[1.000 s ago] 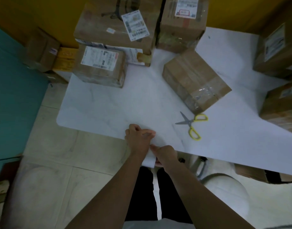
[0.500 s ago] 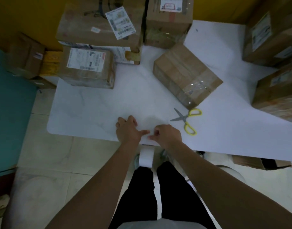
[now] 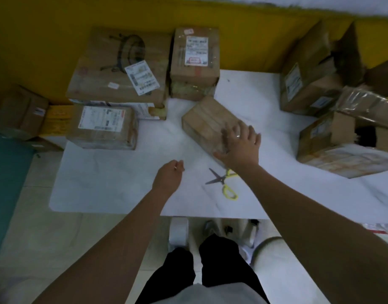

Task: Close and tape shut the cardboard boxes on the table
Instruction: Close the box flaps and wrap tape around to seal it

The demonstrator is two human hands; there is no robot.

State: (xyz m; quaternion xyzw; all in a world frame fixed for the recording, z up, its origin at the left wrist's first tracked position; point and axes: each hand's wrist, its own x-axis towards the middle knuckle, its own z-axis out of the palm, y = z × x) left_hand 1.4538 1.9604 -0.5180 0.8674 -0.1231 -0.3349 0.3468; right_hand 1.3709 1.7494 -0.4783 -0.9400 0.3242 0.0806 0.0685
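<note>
Fingers spread, holding nothing, the right grip (image 3: 239,148) covers the box (image 3: 206,119) corner; left grip (image 3: 167,177) curls, contents unclear. Seat the palm flat, clearing scissors (image 3: 219,179) beneath the wrist.

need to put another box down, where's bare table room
Bare white table lies near-left, between the labelled brown cardboard box, the left hand and the near edge; also right of the yellow-handled scissors. The far edge and right side are crowded with boxes.
</note>
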